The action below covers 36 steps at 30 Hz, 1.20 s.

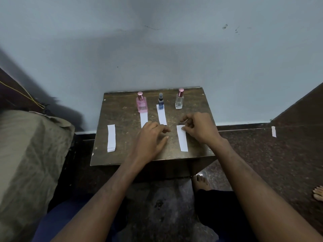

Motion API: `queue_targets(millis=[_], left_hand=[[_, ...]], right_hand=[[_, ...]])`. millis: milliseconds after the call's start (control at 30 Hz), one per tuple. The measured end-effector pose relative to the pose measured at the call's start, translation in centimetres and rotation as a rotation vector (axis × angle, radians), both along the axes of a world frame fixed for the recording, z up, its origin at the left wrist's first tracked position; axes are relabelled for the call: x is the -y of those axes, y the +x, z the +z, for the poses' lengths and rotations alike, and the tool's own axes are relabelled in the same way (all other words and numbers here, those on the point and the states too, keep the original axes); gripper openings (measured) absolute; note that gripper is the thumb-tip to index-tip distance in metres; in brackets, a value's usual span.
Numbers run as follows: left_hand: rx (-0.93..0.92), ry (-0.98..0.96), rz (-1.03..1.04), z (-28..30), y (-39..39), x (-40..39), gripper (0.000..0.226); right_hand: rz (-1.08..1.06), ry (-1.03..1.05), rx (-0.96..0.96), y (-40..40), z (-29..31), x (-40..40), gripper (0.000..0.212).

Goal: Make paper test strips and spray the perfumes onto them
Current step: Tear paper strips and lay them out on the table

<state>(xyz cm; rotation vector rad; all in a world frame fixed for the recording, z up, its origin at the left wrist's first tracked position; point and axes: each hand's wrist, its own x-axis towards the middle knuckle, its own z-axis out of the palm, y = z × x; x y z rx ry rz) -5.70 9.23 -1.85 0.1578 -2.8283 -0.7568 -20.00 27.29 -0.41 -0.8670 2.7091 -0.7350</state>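
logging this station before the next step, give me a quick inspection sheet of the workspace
surface: small dark wooden table against a pale wall, top scuffed
job's things: pink bottle, blue bottle and clear bottle upright in a row at the back, caps on; one strip before the pink bottle, one before the blue; a third strip nearer the front edge; strip stack at the table's left
clutter: nothing seen
grippers: left hand open, over the table; right hand pinches the third strip's far end
cables: yellow cord at far left
surroundings: draped cloth left, dark stone floor, bare feet
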Motion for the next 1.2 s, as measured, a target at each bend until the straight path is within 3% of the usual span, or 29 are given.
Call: queue_targets(millis=[300,600,700,867,1200], left_hand=[[-0.018,-0.045,0.038,-0.5,-3.5,-0.6,0.022],[0.061,-0.082,0.070,-0.8,-5.6,-1.1,0.037],[0.082,-0.126,0.081,-0.9,-5.4,-1.5,0.043],[0.090,-0.150,0.107,-0.6,-5.6,-1.6,0.046],[0.121,-0.149,0.151,-0.5,-8.0,-1.5,0.046]], right_hand=[[-0.054,-0.111,-0.028,-2.2,-0.7,1.3,0.026],[-0.128,-0.191,-0.023,-4.7,-1.4,1.5,0.032],[-0.229,-0.293,-0.061,-5.4,-1.1,1.3,0.043],[-0.213,-0.280,-0.098,-5.6,-1.3,2.7,0.066],[-0.233,-0.328,-0.045,-6.9,-0.6,5.1,0.034]])
